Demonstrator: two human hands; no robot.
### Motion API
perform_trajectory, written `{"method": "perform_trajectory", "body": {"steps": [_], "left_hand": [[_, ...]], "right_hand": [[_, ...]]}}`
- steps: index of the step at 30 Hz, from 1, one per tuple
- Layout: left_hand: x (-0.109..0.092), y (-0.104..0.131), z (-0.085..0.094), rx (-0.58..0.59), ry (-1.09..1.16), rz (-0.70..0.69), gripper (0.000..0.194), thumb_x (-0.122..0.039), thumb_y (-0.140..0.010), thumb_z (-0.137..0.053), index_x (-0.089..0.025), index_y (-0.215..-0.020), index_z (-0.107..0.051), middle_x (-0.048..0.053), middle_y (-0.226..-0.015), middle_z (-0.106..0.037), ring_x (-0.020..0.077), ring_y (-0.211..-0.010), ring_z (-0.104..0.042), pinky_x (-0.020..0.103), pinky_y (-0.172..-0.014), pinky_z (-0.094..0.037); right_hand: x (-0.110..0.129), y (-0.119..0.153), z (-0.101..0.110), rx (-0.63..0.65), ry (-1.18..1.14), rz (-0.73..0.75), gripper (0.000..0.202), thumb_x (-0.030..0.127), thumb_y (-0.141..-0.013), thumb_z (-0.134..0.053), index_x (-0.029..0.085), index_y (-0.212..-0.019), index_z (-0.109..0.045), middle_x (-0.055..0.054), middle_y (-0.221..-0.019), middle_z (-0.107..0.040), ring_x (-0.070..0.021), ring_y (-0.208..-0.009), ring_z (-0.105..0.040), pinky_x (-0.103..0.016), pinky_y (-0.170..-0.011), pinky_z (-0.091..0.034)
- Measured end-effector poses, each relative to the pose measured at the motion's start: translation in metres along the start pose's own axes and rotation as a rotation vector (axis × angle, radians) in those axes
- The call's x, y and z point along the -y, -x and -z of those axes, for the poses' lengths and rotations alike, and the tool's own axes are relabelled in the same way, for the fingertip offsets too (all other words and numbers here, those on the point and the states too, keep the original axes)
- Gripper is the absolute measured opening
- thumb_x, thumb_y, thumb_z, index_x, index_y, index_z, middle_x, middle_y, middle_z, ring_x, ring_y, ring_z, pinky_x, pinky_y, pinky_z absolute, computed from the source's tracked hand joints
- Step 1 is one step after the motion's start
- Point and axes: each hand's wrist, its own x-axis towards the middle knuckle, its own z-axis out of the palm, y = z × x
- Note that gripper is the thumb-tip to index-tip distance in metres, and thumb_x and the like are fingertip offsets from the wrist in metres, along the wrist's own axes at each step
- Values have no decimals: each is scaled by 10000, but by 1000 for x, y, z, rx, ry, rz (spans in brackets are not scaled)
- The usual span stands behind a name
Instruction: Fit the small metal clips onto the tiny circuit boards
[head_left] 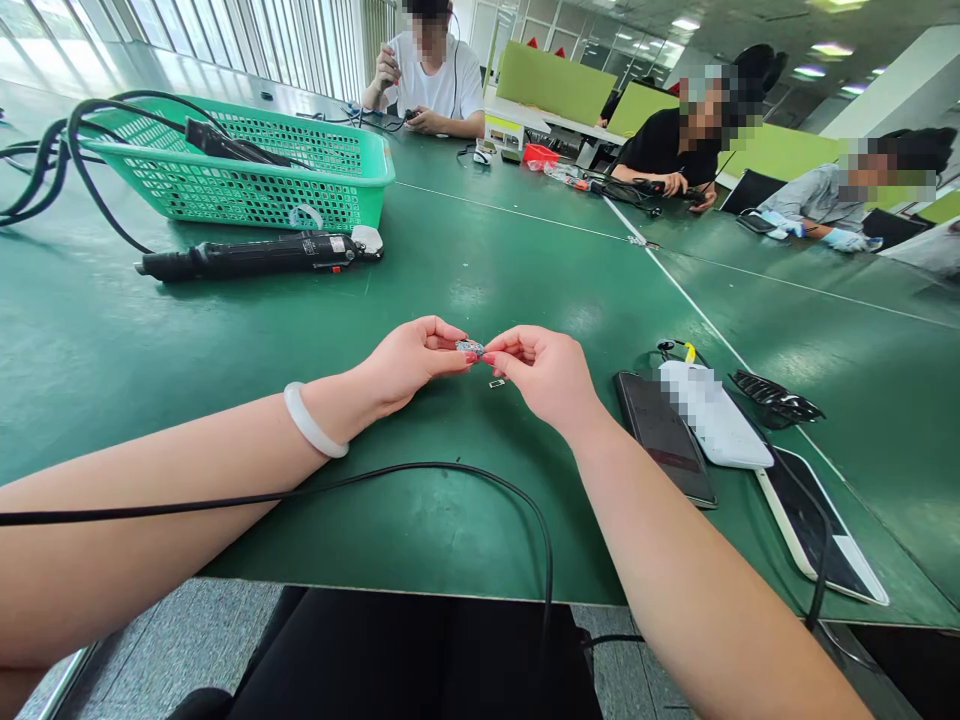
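A small blue-grey piece that looks like a little circuit board (470, 347) is pinched between the fingertips of my left hand (409, 365). Its right end meets the closed thumb and forefinger of my right hand (544, 370); whether those fingers grip the board itself or a tiny part at its end, I cannot make out. Just below the fingertips, a small rectangular metal frame (496, 383) lies flat on the green table (420, 540). A white bangle circles my left wrist.
A green plastic basket (247, 190) with cables stands at the back left, a black electric screwdriver (259, 257) before it. To the right lie a black phone (664, 435), a white device (716, 415) and a white-edged tablet-like device (821, 525). A black cable (420, 466) crosses the front. Several people sit beyond.
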Motion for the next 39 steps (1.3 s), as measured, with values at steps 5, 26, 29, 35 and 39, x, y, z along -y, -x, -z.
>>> {"method": "perform_trajectory", "body": {"steps": [5,26,29,35,39], "left_hand": [[1,-2,2,-24,-108,-66,288,-116,-632,-756,-134,-822,-541,26,-768,-671,128,-763,-640,357,-856,-462],[-3,1,1,8,78,11,287,-45,-635,-742,-124,-830,-548,57,-810,-699,132,-751,-656,334,-802,-489],[-2,0,1,-33,69,64,265,-46,-658,-730,-121,-837,-550,70,-812,-700,142,-763,-662,344,-818,-492],[-1,0,3,-28,30,104,216,-97,-709,-714,-124,-854,-557,82,-835,-696,158,-805,-668,360,-850,-494],[-1,0,3,-13,11,108,213,-88,-721,-698,-120,-872,-551,82,-849,-692,156,-810,-668,360,-854,-493]], "right_hand": [[0,1,-6,-14,6,13,107,266,-776,-596,192,-785,-672,-3,-694,-660,-118,-608,-589,-269,-606,-491],[-8,-7,8,-72,7,-61,173,361,-727,-645,192,-762,-644,4,-692,-615,-112,-608,-517,-269,-610,-434],[-15,-8,18,115,236,-122,144,292,-698,-665,209,-815,-677,18,-690,-606,-100,-559,-475,-268,-576,-395],[-19,-7,12,250,527,-77,94,183,-755,-588,212,-746,-677,-7,-813,-603,-103,-634,-497,-250,-581,-376],[-17,-7,9,234,530,-53,156,149,-794,-521,204,-723,-649,-13,-820,-643,-121,-716,-546,-252,-641,-399]]}}
